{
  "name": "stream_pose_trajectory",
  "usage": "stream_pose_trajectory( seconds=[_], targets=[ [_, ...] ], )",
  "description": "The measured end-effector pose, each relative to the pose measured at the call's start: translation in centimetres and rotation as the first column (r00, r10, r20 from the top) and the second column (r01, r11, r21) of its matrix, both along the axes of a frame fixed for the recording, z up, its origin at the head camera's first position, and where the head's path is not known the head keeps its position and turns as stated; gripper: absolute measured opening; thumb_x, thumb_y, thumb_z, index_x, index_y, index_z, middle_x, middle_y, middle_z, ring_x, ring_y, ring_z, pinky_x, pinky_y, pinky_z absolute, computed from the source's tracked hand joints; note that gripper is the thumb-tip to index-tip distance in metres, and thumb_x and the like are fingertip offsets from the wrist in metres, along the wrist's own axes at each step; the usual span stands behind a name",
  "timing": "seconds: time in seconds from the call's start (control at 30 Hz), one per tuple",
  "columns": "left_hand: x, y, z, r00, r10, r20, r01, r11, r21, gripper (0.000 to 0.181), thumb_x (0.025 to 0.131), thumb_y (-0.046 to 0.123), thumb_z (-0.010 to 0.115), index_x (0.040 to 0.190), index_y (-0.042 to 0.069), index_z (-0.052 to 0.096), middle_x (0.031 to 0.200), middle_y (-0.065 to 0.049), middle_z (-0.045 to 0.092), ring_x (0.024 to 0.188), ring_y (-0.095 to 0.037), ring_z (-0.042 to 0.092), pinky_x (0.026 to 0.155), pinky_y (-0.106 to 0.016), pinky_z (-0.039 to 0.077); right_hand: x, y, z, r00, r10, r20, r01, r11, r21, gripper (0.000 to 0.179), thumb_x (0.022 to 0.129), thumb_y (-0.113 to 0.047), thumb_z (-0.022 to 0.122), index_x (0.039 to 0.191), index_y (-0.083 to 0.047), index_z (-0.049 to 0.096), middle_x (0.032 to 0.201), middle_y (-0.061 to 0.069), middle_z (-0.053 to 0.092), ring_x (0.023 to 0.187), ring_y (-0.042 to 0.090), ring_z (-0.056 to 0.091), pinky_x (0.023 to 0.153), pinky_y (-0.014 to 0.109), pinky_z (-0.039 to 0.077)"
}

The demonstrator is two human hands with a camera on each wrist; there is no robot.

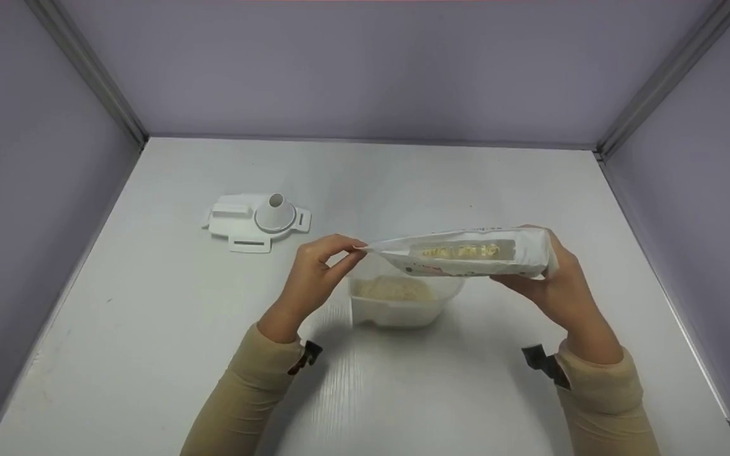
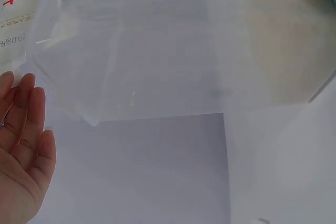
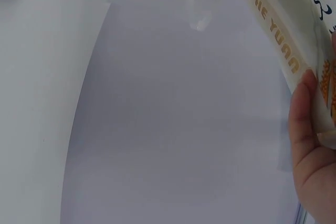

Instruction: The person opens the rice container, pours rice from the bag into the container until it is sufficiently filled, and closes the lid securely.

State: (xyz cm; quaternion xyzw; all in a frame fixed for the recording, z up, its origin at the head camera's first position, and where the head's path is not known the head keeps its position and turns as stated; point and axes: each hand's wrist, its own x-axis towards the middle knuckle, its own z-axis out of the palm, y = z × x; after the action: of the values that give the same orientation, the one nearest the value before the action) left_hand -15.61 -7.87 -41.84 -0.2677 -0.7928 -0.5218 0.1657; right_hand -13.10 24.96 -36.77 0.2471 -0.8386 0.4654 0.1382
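Bag: a white pouch of grain (image 1: 466,253) with a clear window, held lying on its side in the air above the middle of the desk (image 1: 149,354), directly over the container.
Right hand: the right hand (image 1: 561,285) is curled round the bag's thicker end, fingers under it and thumb on the far side.
Left hand: the left hand (image 1: 314,272) pinches the bag's thin flat corner between thumb and fingertips.
Container: a clear plastic tub (image 1: 397,301) stands on the desk just below the bag, with a layer of pale grain (image 1: 390,290) in its bottom; the bag hides the tub's far rim.
Lid: a white lid (image 1: 257,221) with side clips and an upright spout lies well apart, toward the desk's far left corner.
Head view: the only one that shows both hands, bag, tub and lid together.
Left wrist view: the tub's clear wall (image 2: 157,45) fills the upper part, printed bag corner (image 2: 16,3) at top left, fingers (image 2: 26,129) relaxed at the edge.
Right wrist view: the bag's printed side (image 3: 294,40) and a thumb (image 3: 307,124) pressed on it.
Surround: grey-violet walls (image 1: 365,63) close the desk on three sides.
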Motion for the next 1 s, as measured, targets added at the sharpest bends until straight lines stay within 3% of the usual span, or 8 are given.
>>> stream_pose_trajectory(
  seconds=[0.53, 0.9, 1.0],
  targets=[
    [-0.3, 2.0, -0.5, 0.999, -0.029, -0.018, 0.028, 0.998, -0.055, 0.01, 0.086, 0.009, 0.067, 0.094, 0.006, 0.071, 0.087, -0.002, 0.069, 0.082, -0.012, 0.063, 0.072, -0.03, 0.05, 1.2, 1.6, 0.6, 0.999, -0.038, 0.02, 0.038, 0.999, 0.008, 0.064, 0.061, 0.019, 0.077, 0.119, 0.008, 0.05, 0.111, 0.002, 0.062, 0.103, 0.005, 0.056, 0.083, 0.017, 0.044],
    [-0.6, 3.5, -0.2, 0.999, -0.048, 0.001, 0.048, 0.992, -0.12, 0.012, 0.088, 0.011, 0.065, 0.096, 0.005, 0.071, 0.089, -0.003, 0.069, 0.084, -0.013, 0.063, 0.075, -0.032, 0.051, 1.9, 2.8, 0.5, 0.988, -0.136, 0.072, 0.134, 0.99, 0.034, 0.065, 0.064, 0.014, 0.077, 0.122, 0.003, 0.051, 0.113, -0.004, 0.061, 0.105, 0.004, 0.055, 0.082, 0.015, 0.043],
    [-0.8, 3.9, -0.1, 0.999, -0.051, -0.002, 0.05, 0.988, -0.145, 0.012, 0.088, 0.011, 0.065, 0.097, 0.006, 0.071, 0.09, -0.002, 0.069, 0.085, -0.013, 0.063, 0.076, -0.03, 0.05, 1.8, 3.6, -0.1, 0.984, -0.16, 0.084, 0.156, 0.987, 0.045, 0.065, 0.065, 0.013, 0.078, 0.123, 0.002, 0.05, 0.113, -0.006, 0.06, 0.104, 0.004, 0.055, 0.08, 0.014, 0.043]
  ],
)
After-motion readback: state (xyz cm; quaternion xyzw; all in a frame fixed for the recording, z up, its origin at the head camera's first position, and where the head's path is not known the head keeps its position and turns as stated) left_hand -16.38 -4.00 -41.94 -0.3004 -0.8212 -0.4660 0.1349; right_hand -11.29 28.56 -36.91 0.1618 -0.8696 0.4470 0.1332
